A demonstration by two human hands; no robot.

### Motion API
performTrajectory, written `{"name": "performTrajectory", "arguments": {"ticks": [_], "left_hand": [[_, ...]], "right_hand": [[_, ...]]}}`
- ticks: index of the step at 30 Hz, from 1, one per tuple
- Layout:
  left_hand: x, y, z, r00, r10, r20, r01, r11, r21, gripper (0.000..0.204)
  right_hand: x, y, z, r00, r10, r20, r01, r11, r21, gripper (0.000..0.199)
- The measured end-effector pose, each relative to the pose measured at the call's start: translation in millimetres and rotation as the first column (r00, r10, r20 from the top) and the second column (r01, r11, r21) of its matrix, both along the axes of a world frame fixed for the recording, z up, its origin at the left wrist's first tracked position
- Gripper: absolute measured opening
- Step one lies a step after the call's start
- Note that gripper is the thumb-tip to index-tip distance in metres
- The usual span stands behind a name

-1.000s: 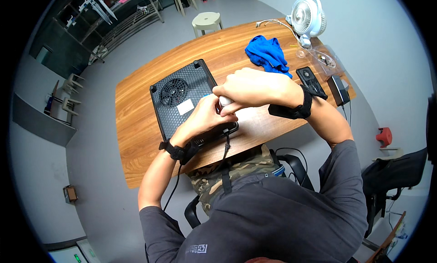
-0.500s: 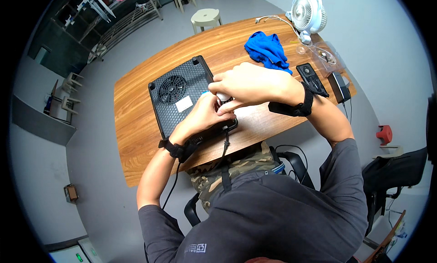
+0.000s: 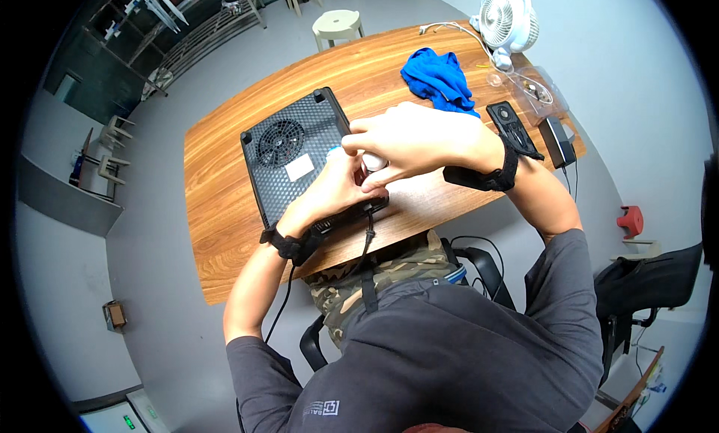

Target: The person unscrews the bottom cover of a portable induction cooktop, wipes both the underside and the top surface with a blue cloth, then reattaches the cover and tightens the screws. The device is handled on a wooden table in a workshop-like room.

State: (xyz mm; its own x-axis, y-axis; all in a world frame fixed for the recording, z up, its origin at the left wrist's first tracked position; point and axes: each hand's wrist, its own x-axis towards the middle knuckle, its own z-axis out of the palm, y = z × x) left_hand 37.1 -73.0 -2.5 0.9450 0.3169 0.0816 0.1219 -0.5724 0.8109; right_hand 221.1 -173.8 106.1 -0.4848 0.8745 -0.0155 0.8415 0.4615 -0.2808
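Note:
A black induction cooker (image 3: 272, 197) lies bottom up at the table's near edge, its round fan grille (image 3: 280, 142) and a white label (image 3: 299, 168) facing up. Over its right side my right hand (image 3: 408, 142) is closed around a white, round-ended object (image 3: 374, 162), whose lower part is hidden by the fingers. My left hand (image 3: 335, 184) lies across the cooker's near right part, its fingertips drawn together beside that object. Something small and blue (image 3: 332, 149) shows by its knuckles. What the left fingers pinch is hidden.
The cooker's black cord (image 3: 370, 234) drops over the near table edge (image 3: 314, 272). A blue cloth (image 3: 438, 81), a dark rectangular device (image 3: 513, 126), a black box (image 3: 556, 142), a clear plastic tray (image 3: 541, 92) and a white fan (image 3: 508, 19) stand or lie toward the right.
My right hand has tilted slightly, and more of the white object's round end shows. The left hand stays nearly in place on the cooker. The whole view has shifted a little.

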Motion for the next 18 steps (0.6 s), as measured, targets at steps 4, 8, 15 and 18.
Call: {"name": "performTrajectory", "arguments": {"ticks": [4,8,15,18], "left_hand": [[1,1,-5,0.999,0.006,-0.034,-0.006,1.000,-0.004,0.036],[2,-9,14,0.996,-0.003,0.087,0.014,0.991,-0.132,0.031],[-1,-8,24,0.997,0.066,-0.047,-0.065,0.998,0.011,0.033],[5,0,10,0.992,0.052,-0.114,-0.048,0.998,0.039,0.038]], "right_hand": [[1,5,-4,0.999,0.004,0.052,-0.002,0.999,-0.034,0.039],[11,4,-10,0.993,0.100,-0.059,-0.101,0.995,-0.006,0.037],[8,-2,-8,0.996,0.071,-0.058,-0.069,0.997,0.033,0.038],[-1,1,1,0.993,-0.070,0.090,0.074,0.997,-0.039,0.037]]}}
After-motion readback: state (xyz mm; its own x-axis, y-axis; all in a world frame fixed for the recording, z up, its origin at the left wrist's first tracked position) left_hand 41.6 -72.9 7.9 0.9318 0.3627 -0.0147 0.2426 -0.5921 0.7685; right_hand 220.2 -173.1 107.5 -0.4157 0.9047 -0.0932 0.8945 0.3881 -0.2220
